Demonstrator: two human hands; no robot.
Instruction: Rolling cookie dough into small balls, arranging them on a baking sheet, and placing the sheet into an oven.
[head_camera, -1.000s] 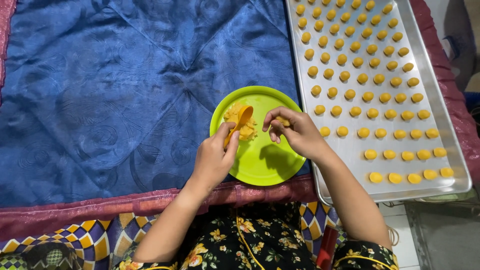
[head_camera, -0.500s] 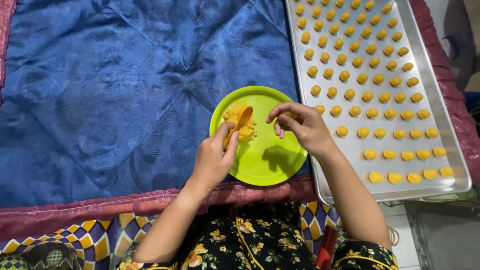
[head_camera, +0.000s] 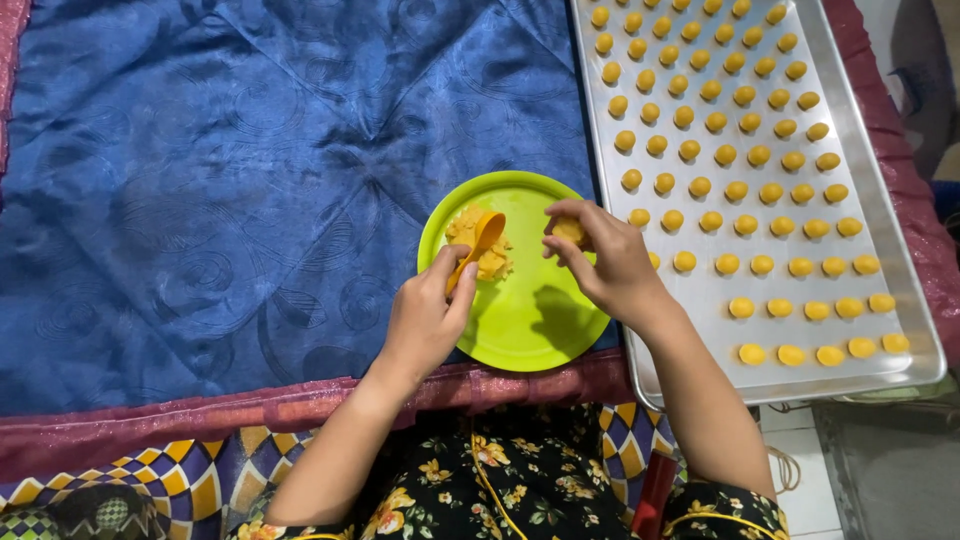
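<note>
Orange plastic spoon (head_camera: 480, 240) is resting in the left hand (head_camera: 428, 318), pinched narrow between thumb and fingers, with its bowl sitting right on the little heap of yellow filling (head_camera: 478, 248) on the lime green plate (head_camera: 520, 320). The right hand (head_camera: 608, 262) is hovering over the plate's right edge, fingertips closed around a small yellow ball (head_camera: 569, 229) of the stuff, so that grip is tight and holding the piece.

If you're shaping a ball like that, I'd say keep the pressure light and use just the fingertips, so it's coming out round and the same size as the others. Staying over the plate looks smart too, since any crumbs are dropping back onto it rather than onto the cloth.

As for what's holding what: the plate is carrying only that one clump of filling near its top left, and the rest of it is bare green. Just beside it on the right, the big metal baking tray (head_camera: 900, 300) is filling up with neat rows of the same yellow balls, with some bare metal showing along the near left corner. Everything is sitting on a shiny blue quilted cloth (head_camera: 220, 180) with a maroon border (head_camera: 200, 420).
</note>
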